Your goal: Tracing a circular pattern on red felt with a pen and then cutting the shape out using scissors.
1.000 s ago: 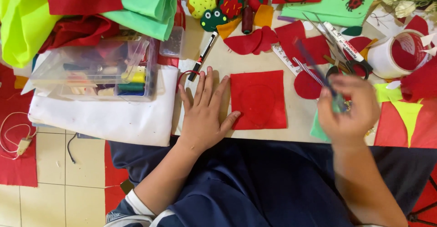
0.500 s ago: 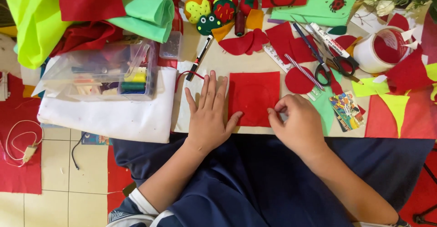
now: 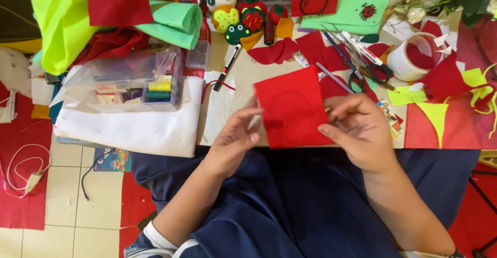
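Above table edge — both hands (image 3: pixel 235 139) (image 3: pixel 360 128) pinch red felt square (image 3: pixel 291 108).

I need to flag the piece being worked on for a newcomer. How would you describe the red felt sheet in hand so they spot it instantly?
On the cluttered craft table, look at its near edge, where both hands meet. The flat rectangular red felt sheet is pinched between the left hand and right hand. Unlike the other red scraps, it is lifted and bears a faint drawn outline.

Scissors (image 3: pixel 357 74) crowd right; white cloth (image 3: pixel 129 128) lies open.
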